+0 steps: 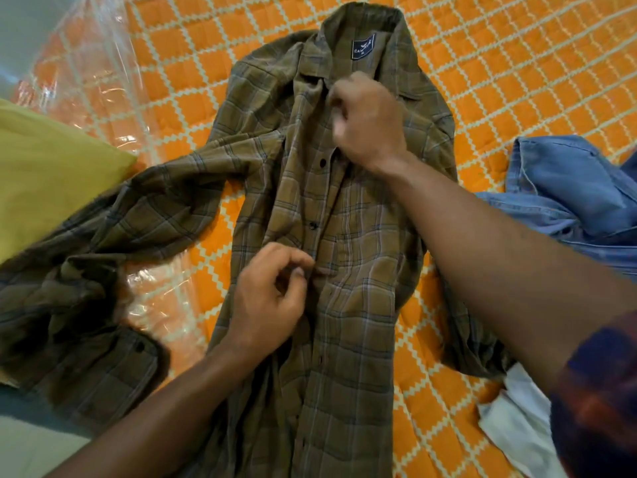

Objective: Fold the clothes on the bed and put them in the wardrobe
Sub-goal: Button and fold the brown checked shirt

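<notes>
While its thumb and fingers pinch the button placket at mid-chest, the left hand [272, 298] steadies the olive-brown plaid cotton shirt [348, 339]. The right hand [368, 122] is curled round the same front edge just below the collar, likely to straighten the front before folding. That shirt lies front-up and unfolded on the orange quilted bedspread with cream lattice [482, 63], one sleeve crumpled out beside it toward a yellow pillow [51, 174]. On the shirt's other side lie a blue denim garment [568, 188] and a white cloth [517, 419], both unfolded. No wardrobe is visible.
</notes>
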